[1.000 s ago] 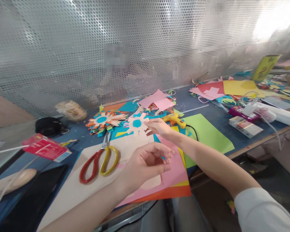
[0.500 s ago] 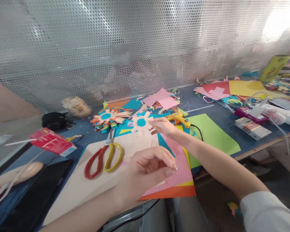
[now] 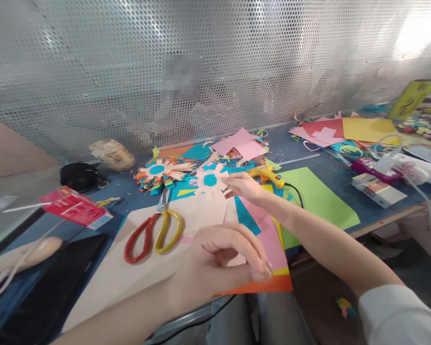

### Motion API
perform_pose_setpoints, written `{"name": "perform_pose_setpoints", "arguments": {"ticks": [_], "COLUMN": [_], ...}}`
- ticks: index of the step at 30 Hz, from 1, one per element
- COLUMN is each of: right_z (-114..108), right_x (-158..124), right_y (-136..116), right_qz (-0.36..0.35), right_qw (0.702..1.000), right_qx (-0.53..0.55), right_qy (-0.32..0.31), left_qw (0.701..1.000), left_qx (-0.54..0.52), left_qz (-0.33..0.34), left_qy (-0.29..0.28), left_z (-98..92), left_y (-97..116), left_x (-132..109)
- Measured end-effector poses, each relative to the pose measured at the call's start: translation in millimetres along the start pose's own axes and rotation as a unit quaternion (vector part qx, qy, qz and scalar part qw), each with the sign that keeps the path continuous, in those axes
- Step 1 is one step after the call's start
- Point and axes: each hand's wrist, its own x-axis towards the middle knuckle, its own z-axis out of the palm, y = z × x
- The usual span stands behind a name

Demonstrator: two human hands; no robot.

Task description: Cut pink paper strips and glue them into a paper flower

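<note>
My left hand [image 3: 226,258] hovers above the pale paper [image 3: 107,282] near the table's front edge, thumb and fingertips pinched together; whatever is between them is too small to make out. Farther back, my right hand [image 3: 242,187] has its fingertips at the right edge of a pale paper flower [image 3: 201,182] with a blue centre. Left of that flower lies another one, fringed in pale and orange [image 3: 157,170]. Scissors [image 3: 157,235] with one red and one yellow handle rest on the pale paper. Just behind my right hand is a yellow glue gun [image 3: 267,175].
A green sheet [image 3: 314,201] lies to the right, with a small box [image 3: 379,190] beyond it. At left are a red drink carton [image 3: 77,207] and a black flat object [image 3: 53,287]. Perforated metal [image 3: 237,62] stands behind the table.
My left hand's fingertips have moved slightly down and to the right, and its thumb and fingers have come together. My right hand stays at the flower.
</note>
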Motion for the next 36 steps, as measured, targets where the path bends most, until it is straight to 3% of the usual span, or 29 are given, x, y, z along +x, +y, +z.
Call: {"name": "perform_pose_setpoints", "arguments": {"ticks": [18,32,36], "right_z": [0.8,0.5,1.3], "right_x": [1.1,0.1,-2.5], "right_y": [1.2,1.1,-1.4], "right_qz": [0.007,0.002,0.002], "right_qw": [1.000,1.000,1.000], "right_qx": [-0.005,-0.015,-0.015], "right_qy": [0.006,0.001,-0.001], "left_qw": [0.999,0.999,0.993], "left_qx": [0.029,0.038,0.105], "left_qz": [-0.027,-0.037,-0.058], "left_qy": [0.033,-0.001,-0.014], "left_z": [6.9,9.0,9.5], "left_y": [3.0,-2.2,-2.5], "left_x": [-1.5,-1.9,-7.3]}}
